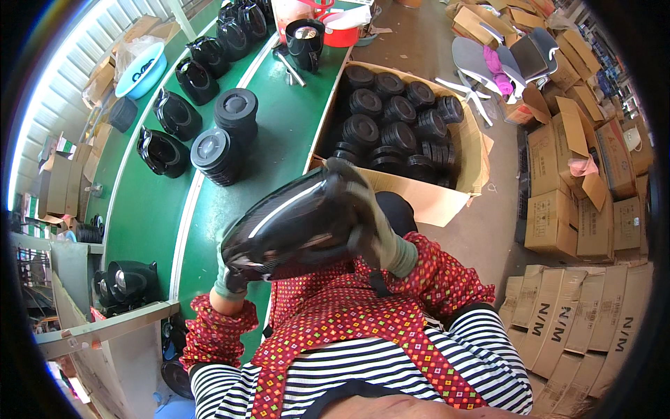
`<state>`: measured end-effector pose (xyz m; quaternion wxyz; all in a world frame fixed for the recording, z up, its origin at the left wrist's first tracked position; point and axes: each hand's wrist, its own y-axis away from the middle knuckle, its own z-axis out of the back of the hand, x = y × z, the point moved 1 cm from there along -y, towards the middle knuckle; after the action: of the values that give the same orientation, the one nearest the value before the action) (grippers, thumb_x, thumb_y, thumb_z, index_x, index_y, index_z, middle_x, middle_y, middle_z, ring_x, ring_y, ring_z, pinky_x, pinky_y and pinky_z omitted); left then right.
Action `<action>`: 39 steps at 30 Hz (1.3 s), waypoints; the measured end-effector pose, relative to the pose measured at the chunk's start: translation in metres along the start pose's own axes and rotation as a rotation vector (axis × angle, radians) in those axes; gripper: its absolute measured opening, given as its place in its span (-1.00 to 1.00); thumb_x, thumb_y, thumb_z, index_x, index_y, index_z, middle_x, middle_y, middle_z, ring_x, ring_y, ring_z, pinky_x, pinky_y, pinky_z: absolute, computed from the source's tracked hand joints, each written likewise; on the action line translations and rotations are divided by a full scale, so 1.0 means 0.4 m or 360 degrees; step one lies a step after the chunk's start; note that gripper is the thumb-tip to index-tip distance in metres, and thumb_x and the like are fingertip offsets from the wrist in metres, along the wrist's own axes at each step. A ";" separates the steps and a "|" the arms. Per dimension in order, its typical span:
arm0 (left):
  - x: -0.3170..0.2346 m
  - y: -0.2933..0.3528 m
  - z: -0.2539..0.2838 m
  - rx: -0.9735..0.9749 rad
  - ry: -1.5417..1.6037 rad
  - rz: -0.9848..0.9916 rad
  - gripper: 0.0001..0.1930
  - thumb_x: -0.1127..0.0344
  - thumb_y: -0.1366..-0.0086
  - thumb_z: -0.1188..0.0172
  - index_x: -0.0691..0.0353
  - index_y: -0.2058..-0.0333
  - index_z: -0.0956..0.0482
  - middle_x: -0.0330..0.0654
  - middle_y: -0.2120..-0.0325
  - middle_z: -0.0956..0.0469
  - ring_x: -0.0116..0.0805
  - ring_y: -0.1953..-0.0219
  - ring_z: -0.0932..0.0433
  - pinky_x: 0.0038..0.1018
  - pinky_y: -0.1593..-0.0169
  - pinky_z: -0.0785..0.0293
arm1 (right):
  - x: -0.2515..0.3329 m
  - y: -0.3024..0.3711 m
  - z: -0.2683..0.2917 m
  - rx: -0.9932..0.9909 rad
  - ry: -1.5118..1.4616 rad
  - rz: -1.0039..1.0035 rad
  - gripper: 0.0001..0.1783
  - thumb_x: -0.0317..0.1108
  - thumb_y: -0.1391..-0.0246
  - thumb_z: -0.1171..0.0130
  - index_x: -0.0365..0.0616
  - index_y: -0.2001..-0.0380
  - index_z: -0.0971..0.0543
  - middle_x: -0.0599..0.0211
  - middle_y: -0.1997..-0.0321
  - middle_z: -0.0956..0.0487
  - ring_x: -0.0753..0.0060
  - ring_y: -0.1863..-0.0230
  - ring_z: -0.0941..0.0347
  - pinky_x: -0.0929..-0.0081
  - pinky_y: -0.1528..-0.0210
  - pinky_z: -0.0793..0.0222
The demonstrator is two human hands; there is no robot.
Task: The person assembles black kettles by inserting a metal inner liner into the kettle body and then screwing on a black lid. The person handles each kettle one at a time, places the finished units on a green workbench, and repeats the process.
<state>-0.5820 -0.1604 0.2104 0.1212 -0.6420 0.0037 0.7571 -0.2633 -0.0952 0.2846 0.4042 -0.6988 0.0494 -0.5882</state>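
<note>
A glossy black kettle body [286, 220] lies tilted on its side in front of my chest, held between both hands. My left hand [223, 279], in a pale green glove, grips its lower left end; the fingers are mostly hidden behind it. At the upper right end my gloved right hand [385, 237] is closed around the kettle's rim, where a dark round part shows, blurred by motion. Beyond the kettle, two stacks of black round discs [211, 148] stand on the green workbench [279, 126]. Several similar black kettle bodies [162, 152] stand in a row to their left.
An open carton [419, 204] full of stacked black discs sits right of the bench. A kettle with a shiny interior [305, 42] and red containers [342, 31] stand at the far end. A blue basin [143, 70] is far left. Cartons [551, 216] and a chair [481, 66] are at right.
</note>
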 end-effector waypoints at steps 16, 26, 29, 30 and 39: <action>-0.098 -0.036 -0.145 0.0660 -0.0252 -0.0348 -0.29 -0.04 -0.50 -0.17 0.19 -0.46 -0.20 0.04 -0.39 -0.34 -0.04 -0.40 -0.37 -0.03 -0.47 -0.28 | 0.171 -0.125 0.056 0.0834 0.0570 0.0288 0.13 0.48 0.23 -0.42 0.20 -0.40 -0.44 -0.28 -0.60 -0.03 -0.59 -0.54 0.08 -0.46 -0.45 0.05; -0.043 -0.092 -0.107 0.0181 0.0784 0.0200 -0.28 0.31 -0.32 -0.41 0.28 -0.39 -0.30 0.06 -0.30 -0.44 -0.11 -0.28 -0.51 -0.21 -0.31 -0.51 | 0.117 -0.088 0.032 0.0063 0.0543 0.0341 -0.28 0.07 -0.05 -0.38 -0.09 -0.20 -0.55 -0.20 -0.40 -0.36 -0.35 -0.38 -0.30 -0.18 -0.42 -0.17; 0.119 -0.037 0.001 0.0018 -0.0059 -0.0085 -0.42 0.25 -0.49 -0.18 0.37 -0.37 -0.30 0.03 -0.31 -0.44 -0.17 -0.28 -0.50 -0.17 -0.36 -0.46 | 0.057 -0.047 0.015 -0.0319 0.0273 -0.0031 -0.37 -0.09 -0.28 -0.16 -0.27 -0.28 -0.43 -0.10 -0.42 -0.35 -0.03 -0.45 -0.28 0.08 -0.48 -0.14; 0.104 -0.031 -0.001 -0.0093 0.0100 -0.0023 -0.44 0.22 -0.45 -0.23 0.37 -0.30 -0.37 0.01 -0.24 -0.49 -0.17 -0.21 -0.54 -0.20 -0.31 -0.49 | 0.041 -0.027 0.005 -0.0394 0.0229 -0.0125 -0.39 -0.12 -0.34 -0.09 -0.30 -0.31 -0.40 -0.05 -0.43 -0.35 0.06 -0.46 -0.28 0.12 -0.49 -0.14; -0.314 -0.172 -0.002 -0.0076 -0.1331 0.0006 -0.60 0.29 -0.05 -0.41 0.32 0.12 -0.67 0.10 0.13 -0.65 0.07 0.05 -0.66 -0.21 -0.05 -0.59 | -0.038 0.057 -0.032 -0.0419 0.0235 -0.0536 -0.30 -0.27 -0.26 -0.21 -0.32 -0.39 -0.29 -0.02 -0.46 -0.32 0.08 -0.44 -0.31 0.17 -0.50 -0.18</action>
<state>-0.5499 -0.1161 0.3430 0.0961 -0.2818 -0.0622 0.9526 -0.2696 -0.1087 0.2580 0.2008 -0.6990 0.0378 -0.6853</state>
